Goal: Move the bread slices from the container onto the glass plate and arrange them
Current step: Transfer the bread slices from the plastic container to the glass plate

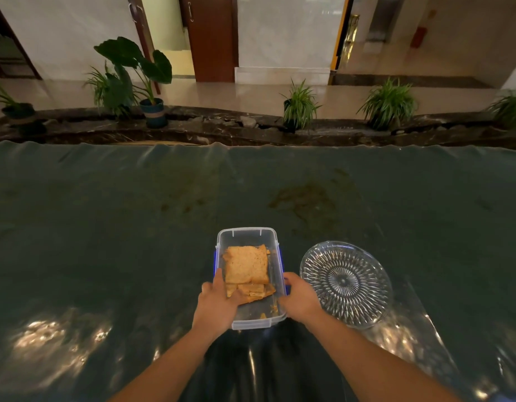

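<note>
A: Two hands are seen at the clear plastic container (249,236), which is set on a dark plastic-covered table (106,227).

B: Bread slices (246,268)?

A: Stacked inside, approx. mid-container, nearer its left wall. Lower slices are fanned out toward the near end.

B: L hand (219,304)?

A: Laid over the near-left rim, fingers reaching in and touching the lower slices' edge. A closed pinch can't be confirmed; thumb is seen along the left wall.

B: R hand (298,298)?

A: Wrapped on the container's right wall, w/ no bread touched.

B: Glass plate (346,282)?

A: Just right of the container, beside the R hand; no slice on it.
</note>
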`<state>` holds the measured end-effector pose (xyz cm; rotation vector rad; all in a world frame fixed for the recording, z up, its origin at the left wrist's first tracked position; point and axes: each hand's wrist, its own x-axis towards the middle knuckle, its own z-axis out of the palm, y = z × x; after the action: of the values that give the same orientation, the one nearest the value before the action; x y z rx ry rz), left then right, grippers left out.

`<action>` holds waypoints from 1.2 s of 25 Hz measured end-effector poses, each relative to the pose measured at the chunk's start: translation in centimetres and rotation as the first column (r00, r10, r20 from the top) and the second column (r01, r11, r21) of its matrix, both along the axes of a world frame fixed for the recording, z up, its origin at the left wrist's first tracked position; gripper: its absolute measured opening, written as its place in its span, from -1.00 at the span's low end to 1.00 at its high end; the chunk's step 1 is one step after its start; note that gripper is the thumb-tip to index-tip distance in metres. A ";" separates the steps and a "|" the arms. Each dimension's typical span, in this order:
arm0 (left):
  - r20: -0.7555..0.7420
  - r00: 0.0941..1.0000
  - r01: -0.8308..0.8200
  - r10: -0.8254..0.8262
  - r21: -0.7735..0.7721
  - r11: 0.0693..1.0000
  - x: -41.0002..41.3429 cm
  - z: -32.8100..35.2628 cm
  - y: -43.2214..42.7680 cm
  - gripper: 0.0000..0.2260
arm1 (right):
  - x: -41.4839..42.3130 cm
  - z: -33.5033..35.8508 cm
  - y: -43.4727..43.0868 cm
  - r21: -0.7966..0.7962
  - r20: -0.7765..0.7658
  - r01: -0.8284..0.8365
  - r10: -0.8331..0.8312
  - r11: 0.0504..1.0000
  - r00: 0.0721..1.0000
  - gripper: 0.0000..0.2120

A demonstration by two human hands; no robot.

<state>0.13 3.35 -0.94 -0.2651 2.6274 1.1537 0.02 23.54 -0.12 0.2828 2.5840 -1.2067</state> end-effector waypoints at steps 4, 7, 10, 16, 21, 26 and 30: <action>-0.074 0.997 0.023 -0.030 -0.093 0.995 -0.1 -0.3 1.6 -0.33 | -0.1 -0.3 0.7 -0.009 -0.006 -0.033 0.033 0.999 0.999 -0.67; -0.096 0.995 0.009 -0.032 -0.235 0.972 -0.2 -1.0 2.5 -0.35 | -1.5 -0.3 1.3 0.129 -0.008 -0.192 0.194 0.973 0.981 -0.60; -0.117 0.993 -0.027 -0.013 -0.334 0.942 0.2 -2.0 3.3 -0.36 | -3.2 -0.2 2.0 0.296 -0.134 -0.284 0.334 0.912 0.933 -0.57; -0.199 0.980 -0.070 -0.018 -0.426 0.902 0.8 -3.3 3.1 -0.34 | -7.6 0.8 -0.2 0.470 -0.292 -0.415 0.581 0.779 0.760 -0.63; -0.216 0.976 -0.077 -0.020 -0.431 0.899 0.8 -4.0 2.1 -0.25 | -12.0 0.3 -3.6 0.538 0.031 -0.606 0.705 0.586 0.709 -0.31; -0.222 0.968 0.000 -0.121 -0.476 0.879 0.3 -4.3 1.3 -0.25 | -14.4 -0.4 -4.8 0.598 0.172 -0.639 0.701 0.483 0.692 -0.36; -0.211 0.960 0.046 -0.185 -0.532 0.846 0.4 -4.4 1.0 -0.27 | -15.0 -0.6 -4.7 0.536 0.198 -0.646 0.663 0.544 0.722 -0.45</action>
<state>0.53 4.39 -5.32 -0.0503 3.0985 0.4275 -14.97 18.88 -0.71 -0.5811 2.6014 -0.1359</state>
